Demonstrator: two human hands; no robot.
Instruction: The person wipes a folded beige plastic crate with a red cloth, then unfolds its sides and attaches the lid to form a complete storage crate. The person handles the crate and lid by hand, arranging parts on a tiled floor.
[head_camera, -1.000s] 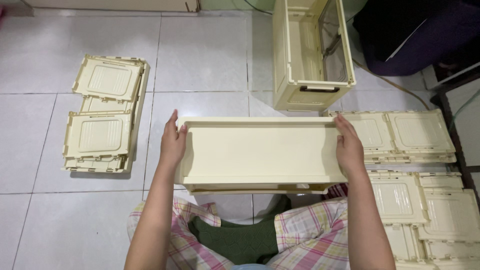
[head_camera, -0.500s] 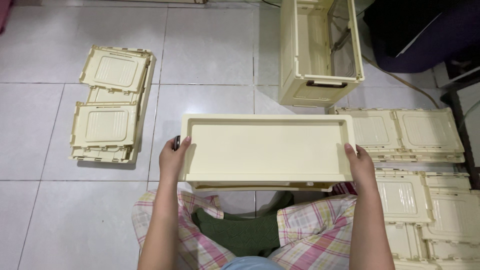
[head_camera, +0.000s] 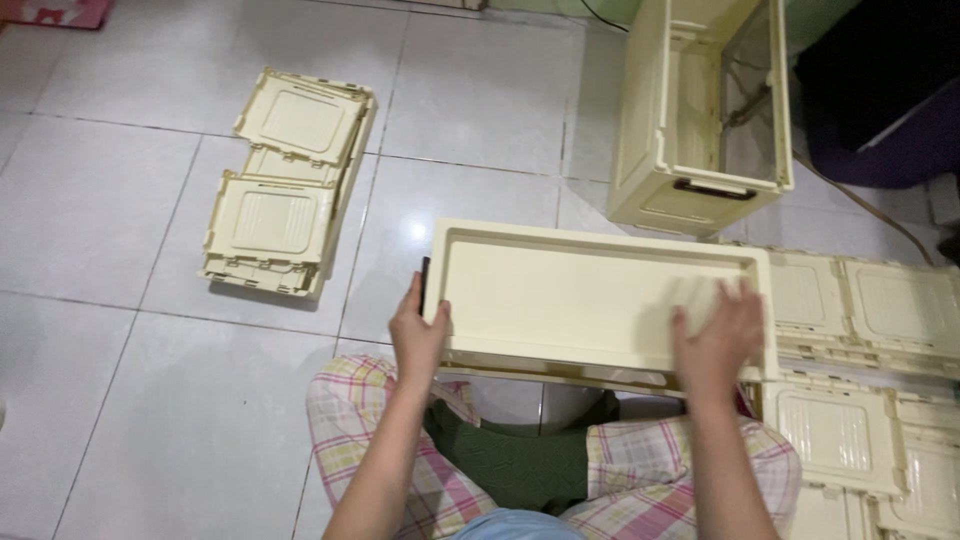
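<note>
1. Head view, centre: a long cream plastic panel (head_camera: 590, 295) with a raised rim lies flat and face up over the person's lap, above the plaid trousers (head_camera: 660, 470) and crosswise to the body.
2. Head view, left hand (head_camera: 418, 335): it grips the panel's left short edge, thumb on top of the rim and fingers curled underneath (the fingertips themselves are hidden), just beside a small dark latch (head_camera: 424, 285) on that edge.
3. Head view, right hand (head_camera: 718, 335): it lies flat on the panel's upper face near the right end, fingers spread and open, pressing or resting there and closed around nothing (slightly blurred).
4. Head view, beyond the panel: an assembled cream crate (head_camera: 700, 110) stands on the white tiled floor (head_camera: 120, 200), its open side turned up toward the camera and a dark handle on its near end.
5. Head view, left: a stack of folded cream panels (head_camera: 285, 185) lies on the tiles, well apart from the hands.
6. Head view, right: more folded cream panels (head_camera: 870, 400) lie in layers, close beside the right end of the held panel.
</note>
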